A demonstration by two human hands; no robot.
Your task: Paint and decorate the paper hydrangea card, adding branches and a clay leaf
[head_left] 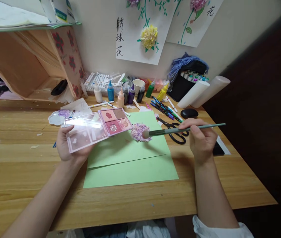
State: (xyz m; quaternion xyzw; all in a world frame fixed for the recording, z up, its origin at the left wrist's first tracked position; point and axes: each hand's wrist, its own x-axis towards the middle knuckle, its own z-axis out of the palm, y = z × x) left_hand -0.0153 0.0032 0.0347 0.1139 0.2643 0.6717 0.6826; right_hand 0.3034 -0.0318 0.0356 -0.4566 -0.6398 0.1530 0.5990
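Note:
My left hand (69, 148) holds a makeup palette (115, 121) by its clear lid, which is folded open. Four pans in pinks and browns show in it, one of them stamped with a flower. In my right hand (202, 140) is a makeup brush (164, 132) with a long green handle, held level between thumb and fingers. Its soft tip points left, over or against a pink-and-lilac paper flower (140, 131); I cannot tell whether it touches. The flower lies on green paper (130, 172), just right of the palette.
Black scissors (179, 134) lie right of the flower, near several pens (164, 107) and a black mouse (189, 113). Paint bottles (131, 95) and markers (96, 81) line the wall. A flower-shaped paint tray (56, 118) sits left. White rolls (193, 94) stand at the back right.

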